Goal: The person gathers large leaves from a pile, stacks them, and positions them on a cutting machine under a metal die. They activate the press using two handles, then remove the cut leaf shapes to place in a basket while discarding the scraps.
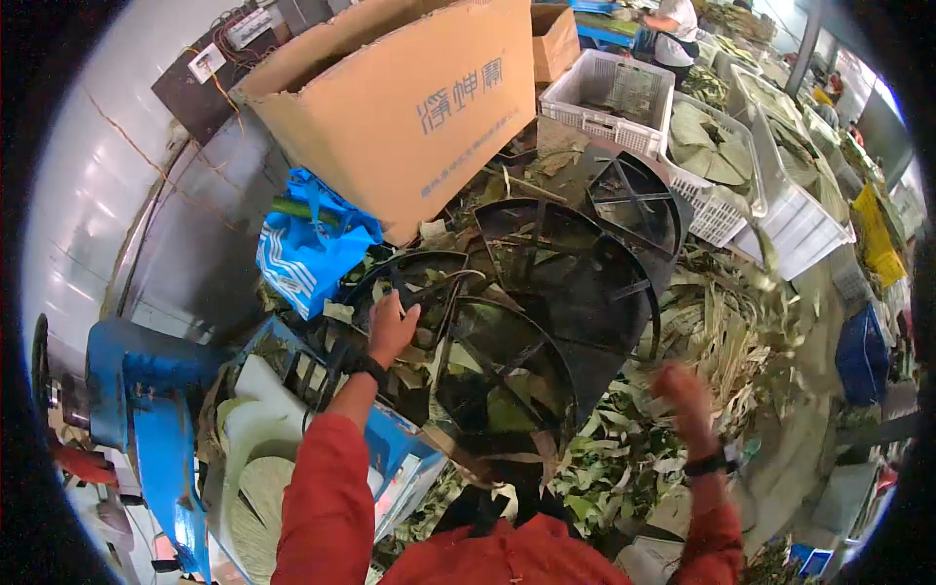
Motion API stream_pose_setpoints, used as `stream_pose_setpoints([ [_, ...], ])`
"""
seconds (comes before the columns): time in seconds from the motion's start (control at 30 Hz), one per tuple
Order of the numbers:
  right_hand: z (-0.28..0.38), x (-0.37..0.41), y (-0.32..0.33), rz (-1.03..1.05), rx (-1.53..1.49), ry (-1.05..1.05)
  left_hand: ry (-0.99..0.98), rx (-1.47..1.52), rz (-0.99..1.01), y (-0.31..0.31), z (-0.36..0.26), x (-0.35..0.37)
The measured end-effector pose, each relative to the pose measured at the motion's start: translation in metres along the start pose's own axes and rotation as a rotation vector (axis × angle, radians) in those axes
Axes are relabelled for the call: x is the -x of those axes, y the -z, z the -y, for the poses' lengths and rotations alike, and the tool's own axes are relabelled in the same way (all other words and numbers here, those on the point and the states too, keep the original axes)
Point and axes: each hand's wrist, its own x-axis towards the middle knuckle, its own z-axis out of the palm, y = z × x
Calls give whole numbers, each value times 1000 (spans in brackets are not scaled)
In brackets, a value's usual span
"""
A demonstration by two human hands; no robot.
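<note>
My left hand [389, 330] is at the near left black ring frame [414, 257], fingers curled and thumb out to the side. Something small and dark shows at its fingertips, too small to name. My right hand [682, 392] is in the air to the right of the frames, over cut leaf scraps [624, 448]. It is blurred, and its fingers cannot be made out. Between the hands lie a spoked black ring frame [546, 363] and a larger one [651, 292] behind it, with pieces of leaf inside and around them.
A tall cardboard box [390, 136] and a blue plastic bag [310, 255] stand at the left. White crates [624, 127] with leaves line the back right. Dry leaf strips [731, 331] heap on the right. Large round leaves [261, 497] lie lower left. Another person [675, 34] is behind.
</note>
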Motion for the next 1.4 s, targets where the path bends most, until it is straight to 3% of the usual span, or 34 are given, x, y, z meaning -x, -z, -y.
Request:
stream_pose_setpoints([
  [0.03,44,15,-55,0,-247,58,9,-12,-11,-2,-2,-7],
  [0.07,49,21,-88,162,-66,8,21,-26,-26,-7,-2,-15],
  [0.13,42,25,-152,116,391,362,44,-61,-56,-19,9,-35],
  [0.23,69,30,-199,-3,884,374,-33,86,47,-20,18,-39],
  [0.3,79,28,-212,-6,908,431,-68,197,72,-32,32,-37],
  [0.33,82,29,-218,-9,916,458,-144,140,-14,-47,45,-33],
  [0.4,68,24,-234,39,825,286,-309,24,-189,-70,56,-28],
  [0.5,51,32,-238,40,706,149,-203,292,69,-58,39,-8],
  [0.63,55,63,-214,-58,551,248,-287,325,173,-83,38,13],
  [0.67,57,68,-205,-102,523,291,-206,263,258,-41,3,38],
  [0.73,70,76,-184,-77,364,152,-185,232,373,-43,-6,45],
  [0.87,70,98,-157,-226,-41,59,-374,326,255,-41,-11,53],
  [0.9,51,106,-146,-246,43,87,-377,336,253,-6,-24,57],
  [0.93,97,114,-133,-160,-75,-117,-382,348,253,20,-33,56],
  [1.0,86,129,-124,-219,-214,-176,-462,501,149,47,-32,39],
  [1.07,59,142,-120,-235,-54,-61,-179,419,291,85,-40,30],
  [1.1,45,151,-121,-244,26,-5,-239,421,256,83,-29,17],
  [1.13,33,162,-125,-233,-69,-111,-299,425,222,72,-15,3],
  [1.23,32,187,-139,-237,-372,-397,-81,556,320,39,16,-20],
  [1.33,28,197,-152,-323,-609,-441,106,507,264,20,7,-14],
  [1.4,5,209,-161,-323,-843,-531,60,472,454,-4,24,-25],
])
